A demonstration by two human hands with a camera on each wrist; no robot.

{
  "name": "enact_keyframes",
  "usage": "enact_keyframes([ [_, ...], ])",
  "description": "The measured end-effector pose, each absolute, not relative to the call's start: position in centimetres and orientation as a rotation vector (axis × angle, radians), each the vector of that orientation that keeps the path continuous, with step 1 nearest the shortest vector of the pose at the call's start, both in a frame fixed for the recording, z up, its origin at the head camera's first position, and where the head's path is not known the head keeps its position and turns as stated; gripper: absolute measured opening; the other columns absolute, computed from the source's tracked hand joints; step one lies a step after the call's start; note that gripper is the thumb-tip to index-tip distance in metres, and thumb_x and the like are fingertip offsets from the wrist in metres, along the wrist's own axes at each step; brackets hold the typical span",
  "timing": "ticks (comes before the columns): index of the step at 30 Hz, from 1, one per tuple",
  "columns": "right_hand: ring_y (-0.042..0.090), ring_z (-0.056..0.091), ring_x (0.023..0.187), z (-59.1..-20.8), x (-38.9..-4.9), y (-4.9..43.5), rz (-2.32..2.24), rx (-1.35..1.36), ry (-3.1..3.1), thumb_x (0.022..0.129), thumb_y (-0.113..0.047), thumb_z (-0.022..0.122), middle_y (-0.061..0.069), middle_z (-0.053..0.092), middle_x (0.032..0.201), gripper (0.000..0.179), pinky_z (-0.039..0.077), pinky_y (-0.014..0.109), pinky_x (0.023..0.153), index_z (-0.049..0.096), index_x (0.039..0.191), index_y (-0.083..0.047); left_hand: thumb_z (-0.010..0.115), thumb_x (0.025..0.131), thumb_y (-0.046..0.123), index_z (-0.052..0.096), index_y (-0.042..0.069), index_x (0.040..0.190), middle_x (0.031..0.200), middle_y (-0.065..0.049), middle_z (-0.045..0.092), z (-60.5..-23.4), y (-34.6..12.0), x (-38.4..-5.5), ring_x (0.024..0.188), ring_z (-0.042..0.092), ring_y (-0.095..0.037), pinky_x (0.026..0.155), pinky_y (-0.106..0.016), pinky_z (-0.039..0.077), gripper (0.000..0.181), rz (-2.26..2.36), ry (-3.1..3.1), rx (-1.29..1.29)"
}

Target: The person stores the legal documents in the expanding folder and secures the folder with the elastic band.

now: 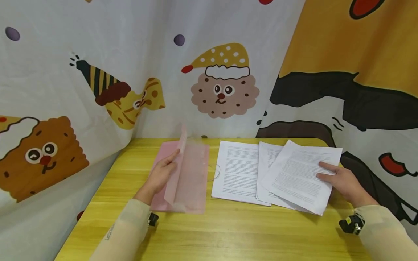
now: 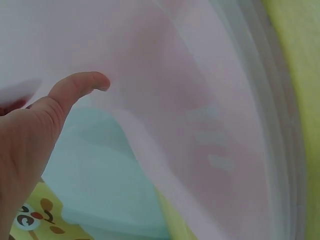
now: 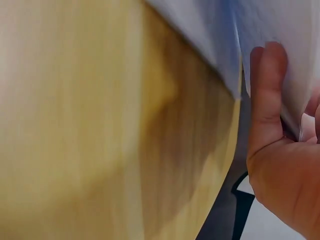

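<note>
A pink folder (image 1: 197,181) with translucent sleeves lies spread on the left of the table. My left hand (image 1: 159,177) pinches one of its raised pink leaves (image 1: 173,183); in the left wrist view the thumb (image 2: 80,87) presses the near face, and the fingers are mostly hidden behind. To the right, my right hand (image 1: 344,182) grips printed sheets (image 1: 297,174) by their right edge, thumb on top. These sheets are tilted and overlap a second set of papers (image 1: 265,159). In the right wrist view, the gripped paper (image 3: 295,35) bends up off the table.
A straight stack of printed pages (image 1: 240,170) lies between the folder and the fanned papers. Near its left edge is a thin dark loop (image 1: 217,173). The wooden table (image 1: 235,235) meets a cartoon-printed curtain (image 1: 156,36) at its back edge.
</note>
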State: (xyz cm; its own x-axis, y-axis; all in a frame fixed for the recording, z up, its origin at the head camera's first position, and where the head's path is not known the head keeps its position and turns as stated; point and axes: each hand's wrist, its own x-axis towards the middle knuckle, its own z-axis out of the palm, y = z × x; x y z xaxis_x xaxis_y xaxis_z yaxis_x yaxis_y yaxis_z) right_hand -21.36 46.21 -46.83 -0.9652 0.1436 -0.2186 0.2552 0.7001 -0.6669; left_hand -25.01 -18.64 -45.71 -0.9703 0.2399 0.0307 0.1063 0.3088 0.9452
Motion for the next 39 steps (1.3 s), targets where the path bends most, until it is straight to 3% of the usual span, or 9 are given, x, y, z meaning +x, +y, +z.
enact_keyframes([
  [7, -0.003, 0.064, 0.092, -45.7, -21.6, 44.0, -1.486, 0.34, 2.648, 0.108, -0.036, 0.064, 0.04, 0.017, 0.171, 0.08, 0.061, 0.023, 0.076, 0.023, 0.169, -0.006, 0.043, 0.112, 0.013, 0.033, 0.012, 0.168, 0.176, -0.002, 0.029, -44.5, -18.3, -24.7, 0.167, 0.017, -0.026, 0.135, -0.053, 0.016, 0.057, 1.699, 2.512, 0.325],
  [11, -0.004, 0.068, 0.092, -44.7, -21.9, 41.5, -1.625, 0.276, 2.56, 0.107, -0.034, 0.065, 0.032, 0.03, 0.167, 0.079, 0.062, 0.024, 0.08, 0.024, 0.17, -0.008, 0.042, 0.11, 0.012, 0.032, 0.011, 0.168, 0.176, -0.005, 0.03, -43.2, -17.4, -24.0, 0.162, 0.026, -0.026, 0.129, -0.05, 0.029, 0.058, 1.583, 2.577, 0.369],
  [14, 0.0, 0.071, 0.094, -43.8, -22.2, 38.9, -1.678, 0.228, 2.51, 0.106, -0.031, 0.067, 0.026, 0.036, 0.164, 0.078, 0.063, 0.025, 0.081, 0.027, 0.17, -0.01, 0.042, 0.11, 0.012, 0.031, 0.011, 0.168, 0.176, -0.008, 0.029, -42.6, -16.7, -23.6, 0.106, 0.067, -0.032, 0.092, -0.041, 0.052, 0.059, 1.502, 2.604, 0.393],
  [16, 0.001, 0.07, 0.094, -43.1, -22.4, 37.1, -1.691, 0.193, 2.49, 0.106, -0.029, 0.068, 0.026, 0.035, 0.166, 0.077, 0.062, 0.024, 0.081, 0.029, 0.169, -0.011, 0.042, 0.11, 0.012, 0.031, 0.013, 0.168, 0.174, -0.011, 0.035, -42.5, -16.4, -23.5, 0.062, 0.052, -0.023, 0.065, -0.031, 0.049, 0.06, 1.471, 2.61, 0.384],
  [19, -0.001, 0.068, 0.094, -42.4, -22.6, 34.4, -1.682, 0.126, 2.488, 0.105, -0.026, 0.07, 0.026, 0.031, 0.172, 0.075, 0.061, 0.022, 0.08, 0.033, 0.168, -0.011, 0.042, 0.11, 0.013, 0.031, 0.015, 0.169, 0.173, -0.014, 0.036, -42.6, -16.2, -23.4, 0.049, 0.02, -0.013, 0.047, -0.027, 0.027, 0.06, 1.467, 2.595, 0.372],
  [24, 0.009, 0.06, 0.121, -41.7, -23.2, 30.8, -1.663, 0.019, 2.505, 0.103, -0.02, 0.072, 0.018, 0.027, 0.177, 0.071, 0.059, 0.018, 0.083, 0.04, 0.165, -0.01, 0.043, 0.108, 0.013, 0.031, 0.017, 0.169, 0.146, -0.029, 0.059, -42.8, -16.2, -23.4, 0.048, 0.019, -0.01, 0.047, -0.026, 0.025, 0.062, 1.488, 2.583, 0.357],
  [28, 0.031, 0.032, 0.159, -41.9, -23.9, 28.7, -1.63, 0.008, 2.527, 0.102, -0.021, 0.072, 0.01, 0.026, 0.178, 0.069, 0.048, 0.034, 0.116, 0.043, 0.164, -0.012, 0.043, 0.107, 0.013, 0.032, 0.017, 0.168, 0.121, -0.031, 0.061, -42.7, -16.4, -23.4, 0.048, 0.017, -0.009, 0.048, -0.026, 0.025, 0.062, 1.511, 2.574, 0.356],
  [33, 0.034, 0.008, 0.168, -42.5, -24.5, 27.1, -1.649, 0.005, 2.516, 0.101, -0.017, 0.073, 0.009, 0.027, 0.178, 0.068, 0.017, 0.06, 0.133, 0.046, 0.163, -0.009, 0.044, 0.108, 0.011, 0.034, 0.015, 0.168, 0.158, -0.02, 0.054, -42.6, -16.3, -23.4, 0.053, 0.02, -0.011, 0.056, -0.028, 0.032, 0.061, 1.505, 2.58, 0.377],
  [39, 0.034, 0.013, 0.167, -43.3, -24.8, 25.8, -1.631, -0.055, 2.484, 0.1, -0.016, 0.073, 0.01, 0.032, 0.176, 0.066, 0.022, 0.057, 0.132, 0.049, 0.161, -0.007, 0.045, 0.107, 0.009, 0.036, 0.014, 0.167, 0.173, -0.009, 0.039, -42.5, -16.3, -23.3, 0.057, 0.024, -0.013, 0.066, -0.032, 0.037, 0.06, 1.497, 2.605, 0.399],
])
